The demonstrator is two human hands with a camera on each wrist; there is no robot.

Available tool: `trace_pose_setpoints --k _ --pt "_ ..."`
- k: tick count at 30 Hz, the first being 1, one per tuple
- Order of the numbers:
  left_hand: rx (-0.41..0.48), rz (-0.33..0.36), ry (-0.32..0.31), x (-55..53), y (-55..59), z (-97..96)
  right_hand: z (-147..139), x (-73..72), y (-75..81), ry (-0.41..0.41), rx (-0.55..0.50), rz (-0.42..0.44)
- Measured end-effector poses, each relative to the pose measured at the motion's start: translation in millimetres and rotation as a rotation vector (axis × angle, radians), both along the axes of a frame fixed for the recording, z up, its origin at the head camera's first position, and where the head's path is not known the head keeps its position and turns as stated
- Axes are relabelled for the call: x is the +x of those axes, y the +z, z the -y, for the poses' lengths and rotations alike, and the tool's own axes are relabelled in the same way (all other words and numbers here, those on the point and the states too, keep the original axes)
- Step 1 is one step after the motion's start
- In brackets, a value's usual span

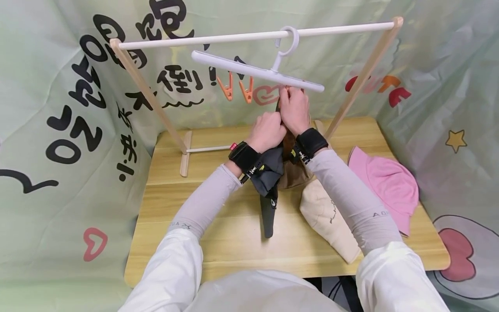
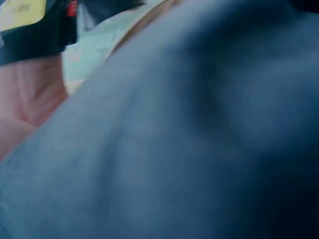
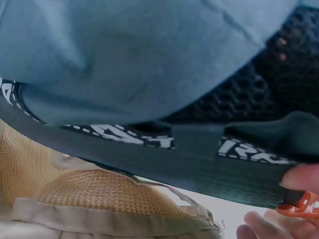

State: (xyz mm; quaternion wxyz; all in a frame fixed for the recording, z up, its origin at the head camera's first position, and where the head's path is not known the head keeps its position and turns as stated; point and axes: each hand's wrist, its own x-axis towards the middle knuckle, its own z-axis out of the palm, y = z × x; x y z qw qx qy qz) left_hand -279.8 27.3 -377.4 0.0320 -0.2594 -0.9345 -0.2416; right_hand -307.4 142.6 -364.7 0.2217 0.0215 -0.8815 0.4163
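Observation:
Below the right end of a pale lilac hanger (image 1: 253,69), both hands work at a dark grey cap (image 1: 269,169), whose brim points downward. My left hand (image 1: 267,132) grips the cap's upper part; grey cloth fills most of the left wrist view. Higher up, just under the hanger bar, my right hand (image 1: 295,110) has its fingers curled at an orange clip (image 3: 299,205). In the right wrist view the clip sits at the end of the cap's band (image 3: 199,164), beside fingertips. The cap's mesh lining and white-lettered inner tape show there. My hands hide most of the clip in the head view.
The hanger hooks over a white rod (image 1: 195,41) on a wooden stand. Two orange clips (image 1: 246,90) hang left on it. On the table (image 1: 218,242) lie a brown woven hat (image 3: 109,191), a cream hat (image 1: 327,216) and a pink hat (image 1: 390,182).

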Motion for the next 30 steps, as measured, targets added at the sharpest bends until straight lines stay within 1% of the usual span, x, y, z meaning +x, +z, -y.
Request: trace_pose_setpoints --k 2,4,8,10,12,17,19,23,25,30 --pt "-0.015 -0.036 0.029 1.2 -1.9 -3.3 -0.8 -0.4 1.5 -0.005 0.004 0.01" --pt "-0.033 -0.087 0.051 2.0 -4.6 -6.5 -1.9 -0.7 3.7 -0.002 0.01 0.032" --pt "-0.045 -0.19 0.072 2.4 -9.2 -12.2 -4.3 -1.3 8.9 0.017 0.008 0.092" --pt "-0.042 -0.22 0.081 1.3 -10.8 -14.3 -5.0 -1.3 11.5 0.038 -0.006 0.123" --pt "-0.047 -0.233 0.09 0.0 -12.3 -15.7 -5.4 -1.0 13.5 0.056 -0.028 0.159" --pt "-0.065 -0.233 0.101 -2.5 -13.7 -16.5 -6.1 -0.6 15.8 0.097 -0.07 0.217" --pt "-0.074 -0.245 0.098 -3.1 -13.5 -16.4 -6.4 -0.4 15.9 0.112 -0.094 0.226" --pt "-0.093 -0.284 0.084 -4.0 -12.4 -16.5 -7.4 -0.4 15.0 0.154 -0.184 0.236" --pt "-0.093 -0.293 0.085 -4.1 -11.6 -16.8 -7.9 -0.9 14.6 0.169 -0.215 0.239" --pt "-0.08 -0.28 0.097 -2.8 -11.4 -18.5 -10.1 -2.4 13.4 0.193 -0.226 0.274"
